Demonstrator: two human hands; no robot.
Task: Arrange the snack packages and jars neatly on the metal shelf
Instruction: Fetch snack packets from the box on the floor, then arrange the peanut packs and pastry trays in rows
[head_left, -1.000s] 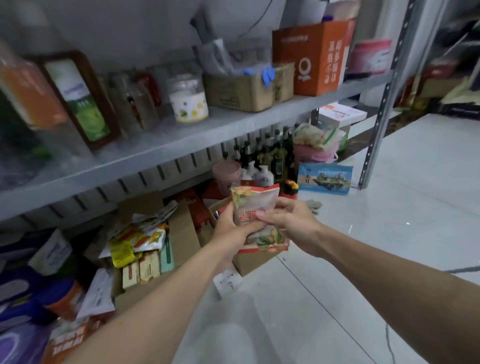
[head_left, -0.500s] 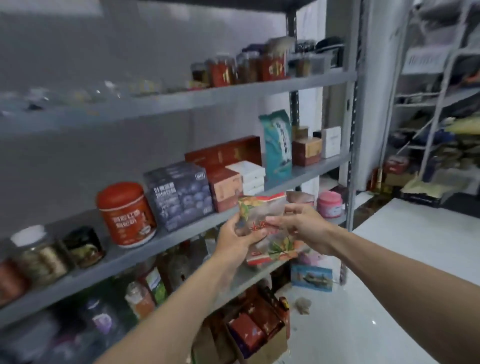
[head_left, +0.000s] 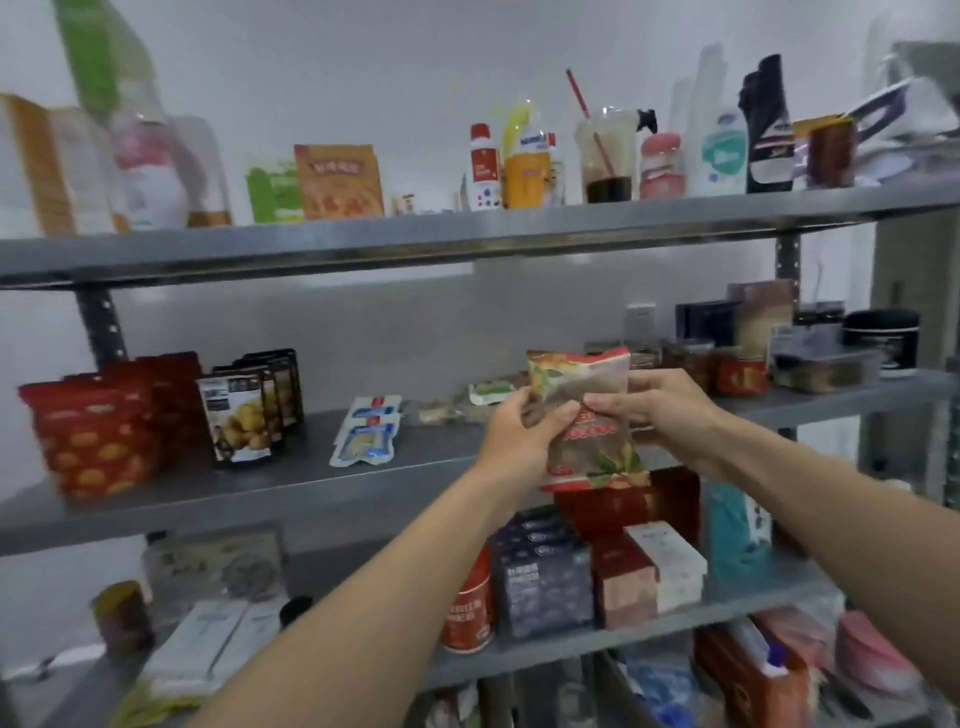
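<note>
I hold a snack packet upright between both hands, out in the air in front of the middle level of the metal shelf. My left hand wraps its left edge, thumb across the front and fingers curled behind; my right hand pinches the right edge about halfway up, thumb pressed on the printed face. Both grips are closed firmly on the packet, which touches nothing else. It has a red top seam, a clear window showing brown contents, and a red band along the bottom.

Behind the packet, on the middle board, some small flat sachets lie loose; I cannot make out what they are, the view is too blurred. Further left two white and blue pouches lie flat, overlapping. Left of those stand a row of black pouches printed with golden balls, and beside them a row of red pouches with orange spots. To the right of my hands, small jars with red labels stand on the same board, near a black tub.

The top board carries bottles, a plastic cup with a red straw and an orange box. Below my arms, the lower board holds a red canister just beside dark blue boxes
</note>
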